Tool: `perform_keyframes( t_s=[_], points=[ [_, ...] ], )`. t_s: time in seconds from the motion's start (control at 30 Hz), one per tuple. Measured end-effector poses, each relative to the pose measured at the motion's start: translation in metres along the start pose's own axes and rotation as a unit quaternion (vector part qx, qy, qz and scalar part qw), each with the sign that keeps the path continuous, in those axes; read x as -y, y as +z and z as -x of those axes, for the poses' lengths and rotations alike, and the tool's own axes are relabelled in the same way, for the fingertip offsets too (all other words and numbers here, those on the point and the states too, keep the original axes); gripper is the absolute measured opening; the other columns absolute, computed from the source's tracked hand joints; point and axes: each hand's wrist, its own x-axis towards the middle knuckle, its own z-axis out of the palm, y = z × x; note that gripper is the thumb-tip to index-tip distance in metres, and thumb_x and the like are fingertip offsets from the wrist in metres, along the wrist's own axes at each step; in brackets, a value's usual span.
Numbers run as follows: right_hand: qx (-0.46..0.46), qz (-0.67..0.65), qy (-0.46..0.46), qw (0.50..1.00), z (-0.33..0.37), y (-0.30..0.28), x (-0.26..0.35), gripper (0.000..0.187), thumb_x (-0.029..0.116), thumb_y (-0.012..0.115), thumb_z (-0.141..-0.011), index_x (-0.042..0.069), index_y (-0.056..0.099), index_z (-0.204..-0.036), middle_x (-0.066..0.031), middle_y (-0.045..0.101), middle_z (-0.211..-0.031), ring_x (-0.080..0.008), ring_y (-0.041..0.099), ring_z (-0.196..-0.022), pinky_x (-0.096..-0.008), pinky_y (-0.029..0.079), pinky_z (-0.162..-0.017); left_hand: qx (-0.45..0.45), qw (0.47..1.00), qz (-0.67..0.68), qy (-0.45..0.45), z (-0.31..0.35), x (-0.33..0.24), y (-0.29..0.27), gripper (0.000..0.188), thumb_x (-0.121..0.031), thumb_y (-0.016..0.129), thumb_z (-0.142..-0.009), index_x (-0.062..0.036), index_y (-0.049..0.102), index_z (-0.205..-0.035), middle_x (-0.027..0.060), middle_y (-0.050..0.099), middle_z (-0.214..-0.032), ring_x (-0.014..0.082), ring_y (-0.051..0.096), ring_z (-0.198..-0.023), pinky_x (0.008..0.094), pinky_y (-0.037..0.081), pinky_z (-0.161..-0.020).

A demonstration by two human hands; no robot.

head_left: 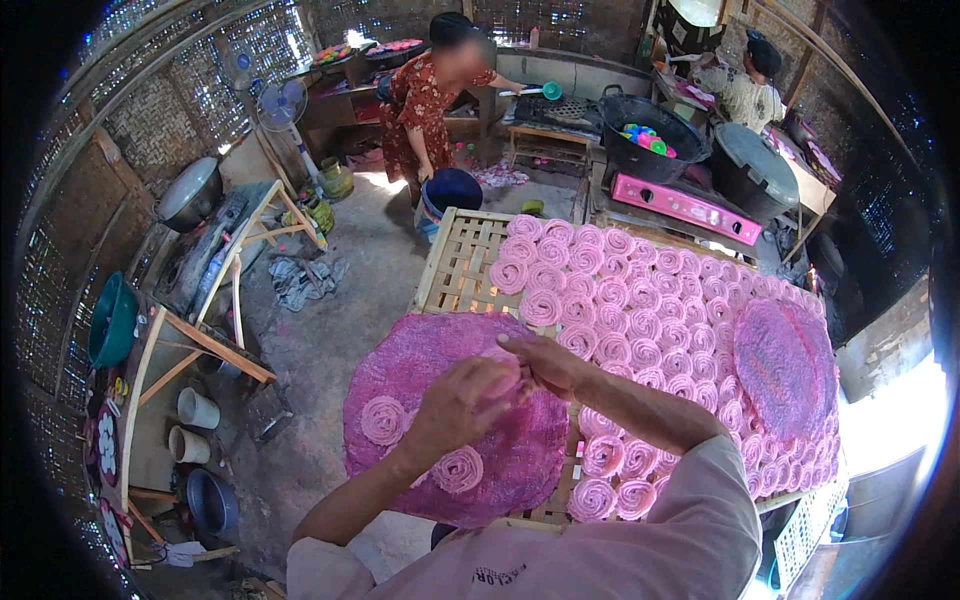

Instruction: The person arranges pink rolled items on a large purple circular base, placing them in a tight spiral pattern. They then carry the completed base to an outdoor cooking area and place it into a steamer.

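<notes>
My left hand and my right hand meet over a round purple-pink mat. Between them is a pink spiral rosette, mostly covered by my closed, partly blurred fingers. On the mat lie flat pink rosettes, one of them half hidden by my left forearm. The mat rests on the near left part of a woven bamboo rack. Rows of similar pink rosettes fill the rack to the right.
A second purple mat covers rosettes at the rack's right. Beyond the rack, a person in a red dress holds a green ladle beside a dark bucket. Another person sits far right, near a black basin. Wooden stands line the left.
</notes>
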Motion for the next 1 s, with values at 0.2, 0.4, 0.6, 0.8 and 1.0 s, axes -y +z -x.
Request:
perform_keyframes(
  t_s=[0.2, 0.4, 0.6, 0.8, 1.0],
  points=[
    [-0.149, 0.266, -0.213, 0.928, -0.1, -0.071, -0.002, 0.029, 0.012, 0.063, -0.087, -0.002, 0.061, -0.112, -0.0088, 0.067, -0.091, -0.0167, 0.065, -0.079, -0.031, 0.053, -0.066, 0.042, 0.98, -0.193, -0.027, 0.05, 0.027, -0.017, 0.048, -0.017, 0.066, -0.083, -0.0056, 0.054, -0.128, 0.0172, 0.054, -0.129, 0.0353, 0.05, -0.122, 0.0441, 0.041, -0.102],
    [-0.236, 0.577, -0.246, 0.742, -0.114, -0.079, 0.021, 0.033, 0.017, 0.063, -0.08, 0.001, 0.064, -0.109, -0.0195, 0.066, -0.099, -0.035, 0.065, -0.088, -0.0434, 0.05, -0.08, 0.112, 0.971, -0.208, -0.038, 0.099, 0.049, -0.022, 0.042, -0.013, 0.066, -0.081, -0.0051, 0.057, -0.122, 0.0165, 0.056, -0.125, 0.0322, 0.051, -0.121, 0.0437, 0.042, -0.1],
    [-0.262, 0.576, -0.36, 0.686, -0.082, -0.049, 0.008, 0.033, 0.03, 0.062, -0.087, 0.002, 0.066, -0.105, -0.0165, 0.068, -0.088, -0.0306, 0.067, -0.078, -0.0422, 0.052, -0.072, 0.089, 0.969, 0.015, -0.228, 0.066, 0.033, -0.046, 0.036, -0.004, 0.068, -0.073, -0.0041, 0.058, -0.107, 0.0095, 0.064, -0.092, 0.0239, 0.064, -0.082, 0.0354, 0.051, -0.076],
    [0.011, 0.26, 0.011, 0.966, -0.034, 0.028, -0.004, 0.05, 0.047, 0.053, -0.095, 0.001, 0.061, -0.115, -0.0105, 0.067, -0.09, -0.0154, 0.064, -0.071, -0.0325, 0.055, -0.056, -0.071, 0.971, 0.087, -0.213, 0.016, 0.064, -0.039, 0.038, -0.006, 0.069, -0.076, -0.0029, 0.056, -0.112, 0.0113, 0.066, -0.094, 0.0202, 0.066, -0.087, 0.0319, 0.053, -0.077],
    [-0.074, 0.177, -0.049, 0.98, -0.083, 0.007, -0.005, 0.041, 0.033, 0.057, -0.095, -0.005, 0.061, -0.111, -0.0098, 0.066, -0.092, -0.0163, 0.065, -0.064, -0.0269, 0.059, -0.053, -0.068, 0.994, 0.036, -0.074, 0.004, 0.101, -0.011, 0.044, -0.014, 0.068, -0.083, 0.0009, 0.055, -0.122, 0.0162, 0.064, -0.114, 0.029, 0.063, -0.103, 0.0377, 0.049, -0.091]
  ],
)
